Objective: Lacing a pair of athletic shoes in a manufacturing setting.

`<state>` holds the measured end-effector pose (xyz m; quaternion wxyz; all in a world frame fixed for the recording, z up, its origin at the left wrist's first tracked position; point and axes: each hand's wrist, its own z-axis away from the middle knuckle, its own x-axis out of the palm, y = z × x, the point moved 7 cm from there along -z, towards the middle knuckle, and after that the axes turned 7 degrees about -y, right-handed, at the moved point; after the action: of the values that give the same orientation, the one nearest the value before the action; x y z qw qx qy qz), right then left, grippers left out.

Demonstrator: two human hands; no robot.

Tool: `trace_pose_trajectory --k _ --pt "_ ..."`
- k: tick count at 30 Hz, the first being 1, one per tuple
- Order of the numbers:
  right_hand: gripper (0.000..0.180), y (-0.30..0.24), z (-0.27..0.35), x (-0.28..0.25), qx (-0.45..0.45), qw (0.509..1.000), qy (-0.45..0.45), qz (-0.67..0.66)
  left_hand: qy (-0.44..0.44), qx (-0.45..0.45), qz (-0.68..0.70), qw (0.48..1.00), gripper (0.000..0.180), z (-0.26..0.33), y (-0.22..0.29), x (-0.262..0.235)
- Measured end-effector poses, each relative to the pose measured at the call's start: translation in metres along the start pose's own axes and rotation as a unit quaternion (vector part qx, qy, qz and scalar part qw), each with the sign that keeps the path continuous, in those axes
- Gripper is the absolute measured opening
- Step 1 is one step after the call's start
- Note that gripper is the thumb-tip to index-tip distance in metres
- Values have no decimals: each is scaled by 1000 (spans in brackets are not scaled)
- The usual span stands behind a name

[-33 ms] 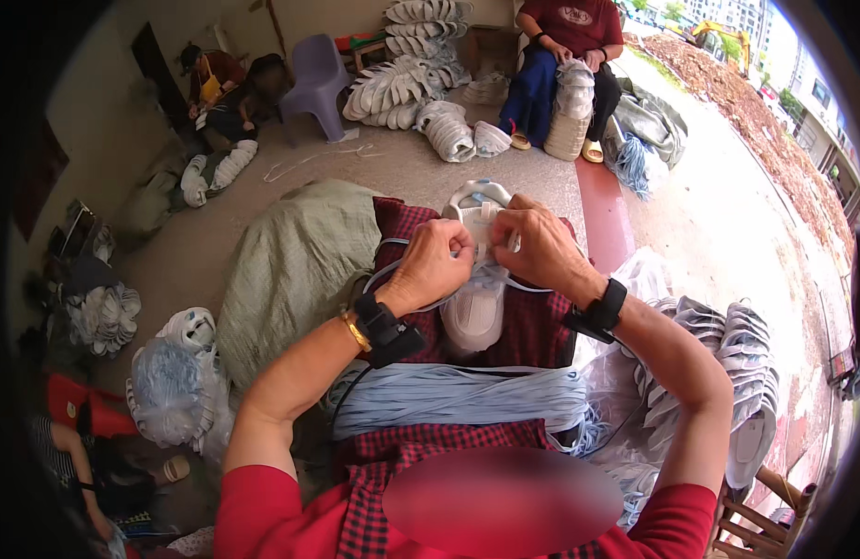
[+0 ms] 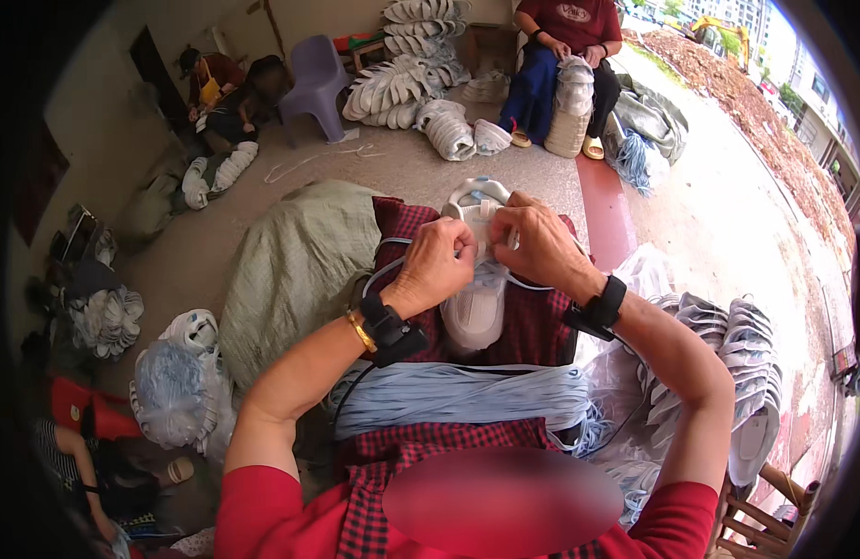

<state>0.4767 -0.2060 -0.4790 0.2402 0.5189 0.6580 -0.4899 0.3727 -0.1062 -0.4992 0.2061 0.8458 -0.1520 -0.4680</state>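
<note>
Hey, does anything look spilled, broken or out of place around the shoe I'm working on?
Nothing stands out. Both hands, left hand and right hand, hold the white shoe on the lap above a tidy bundle of pale blue laces.

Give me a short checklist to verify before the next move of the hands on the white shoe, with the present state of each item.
1. Left hand grips the white shoe: ok.
2. Right hand is at the shoe's upper part: ok.
3. Shoe rests on the checked apron over the lap: ok.
4. Bundle of pale blue laces lies across the lap, close to the hands: ok.
5. Lace end pinched between the fingers: cannot tell, the hands hide it.
6. Stack of finished shoes lies at the person's right: ok.
</note>
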Motion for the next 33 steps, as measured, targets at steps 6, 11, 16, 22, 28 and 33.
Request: trace_pose_trajectory --k 6,11,16,22,28,33 --pt "9 7 7 3 10 999 42 -13 28 -19 -59 998 13 3 19 -11" --pt "18 -11 15 3 -1 1000 16 20 21 38 -95 995 15 6 26 -2" --pt "26 -16 11 4 -37 999 24 19 44 1 -4 999 20 0 17 1" --pt "30 -10 6 5 11 999 -21 22 44 -22 42 998 26 2 12 -5" --pt "29 -15 1 1 23 999 -23 40 76 14 5 997 25 4 16 -1" --pt "27 -11 -13 16 5 996 -40 73 70 -3 13 997 23 7 6 -3"
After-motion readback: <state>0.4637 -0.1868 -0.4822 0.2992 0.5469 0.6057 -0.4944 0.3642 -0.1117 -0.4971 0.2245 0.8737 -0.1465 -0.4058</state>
